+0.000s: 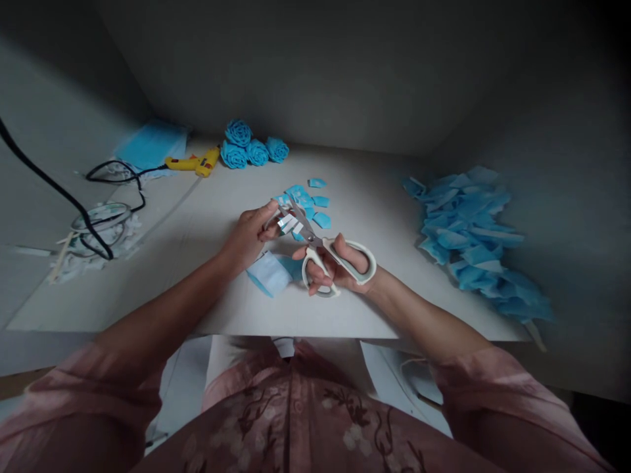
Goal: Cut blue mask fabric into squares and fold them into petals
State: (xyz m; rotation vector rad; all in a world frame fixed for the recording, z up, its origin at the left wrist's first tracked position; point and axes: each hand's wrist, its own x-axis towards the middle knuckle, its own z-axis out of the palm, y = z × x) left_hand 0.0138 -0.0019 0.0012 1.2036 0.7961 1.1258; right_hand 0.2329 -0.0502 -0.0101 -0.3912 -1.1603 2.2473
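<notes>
My right hand [348, 263] is closed round the white-handled scissors [315, 243], with the thumb and fingers through the loops. Their blades stand apart and point up and to the left. Close to the blades, my left hand [249, 231] pinches a small blue-and-white piece of fabric [290, 225], partly hidden behind fingers and blades. Several small cut blue fabric petals [322, 220] lie on the table just beyond both hands. Below my left hand rests a larger blue-and-white fabric piece [270, 276], curled at its edge.
Several blue fabric roses [239, 154] sit at the back. Left of them lies a yellow glue gun [194, 163], its black cord [59, 184] looping leftward, near flat blue face masks [152, 144]. White scraps [93, 240] lie at far left; a blue fabric heap [473, 230] covers the right side.
</notes>
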